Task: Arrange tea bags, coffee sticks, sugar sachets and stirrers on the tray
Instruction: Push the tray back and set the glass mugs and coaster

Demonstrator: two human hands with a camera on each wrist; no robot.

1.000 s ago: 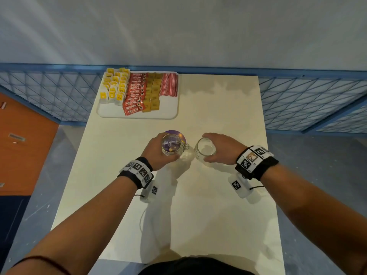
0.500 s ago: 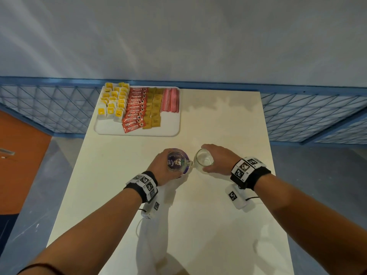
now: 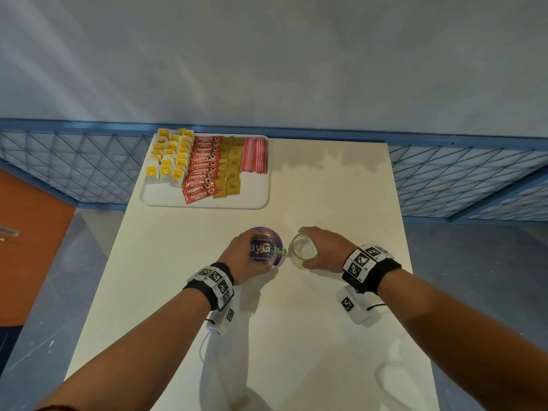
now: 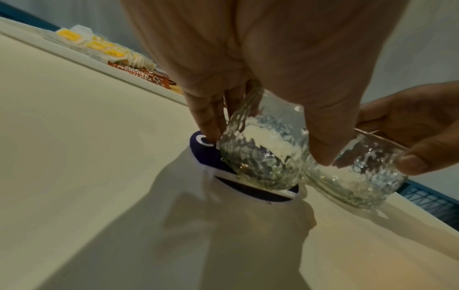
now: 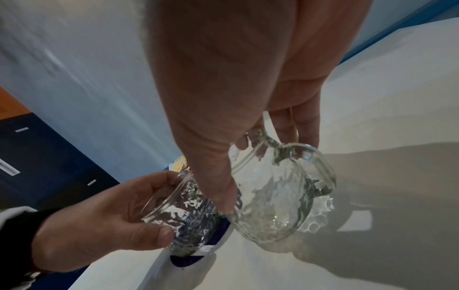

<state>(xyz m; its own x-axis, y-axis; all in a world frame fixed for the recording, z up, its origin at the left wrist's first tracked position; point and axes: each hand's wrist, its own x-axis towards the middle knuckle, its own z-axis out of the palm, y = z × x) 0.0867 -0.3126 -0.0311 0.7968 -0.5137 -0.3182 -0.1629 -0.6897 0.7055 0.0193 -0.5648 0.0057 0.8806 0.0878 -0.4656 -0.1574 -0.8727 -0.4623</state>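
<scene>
The white rounded rectangular plastic tray [image 3: 252, 200] sits at the far left corner of the cream table [image 3: 326, 185], and everything below is placed from that tray. On it, left to right, lie rows of white paper tea bags with yellow tags [image 3: 170, 161], red foil coffee sticks [image 3: 201, 170] fanned in an overlapping column, tan paper sugar sachets [image 3: 231, 170] and a block of red-and-white striped stirrers [image 3: 255, 155] at its right end; the near strip of the tray is bare. All of these look light and limp or thin: the sachets and sticks would slide on smooth plastic and are best pinched by an edge or squared up with flat fingertips, the tea bags lifted by tag or paper body, the stirrers gathered as a bundle at mid-length. Well toward the person from the tray, the left hand [image 3: 237, 256] has its grip clenched around a clear dimpled glass mug [image 4: 263, 157], tilted over a round purple coaster [image 4: 203, 149], and the right hand [image 3: 326, 250] grasps a second clear dimpled glass mug [image 5: 278, 198] just beside it; glass is hard, smooth and breakable, so a full wrap round the body suits it. Judging by the tidy rows, the arranging looks largely done.
</scene>
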